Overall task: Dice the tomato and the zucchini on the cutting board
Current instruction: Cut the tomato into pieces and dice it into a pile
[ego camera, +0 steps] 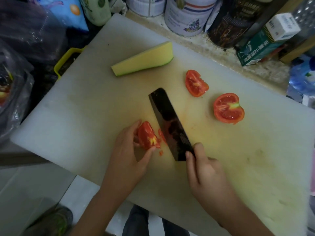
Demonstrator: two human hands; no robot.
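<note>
Cluttered counter, white cutting board (85,116). Your left hand (126,155) pinched the tomato wedge (147,135) near the board's front. Your right hand (206,176) gripped the knife (168,123), its blade just right of the wedge and running away from you. Zucchini (144,58) lay undiced at the far edge.

I see large white Chinese characters on the green box (255,48), upside down to me; print on the tin (185,16) blurs.

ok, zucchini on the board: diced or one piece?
One piece: the zucchini lies as a single long wedge on the cutting board, no cuts across it, away from the knife.
</note>
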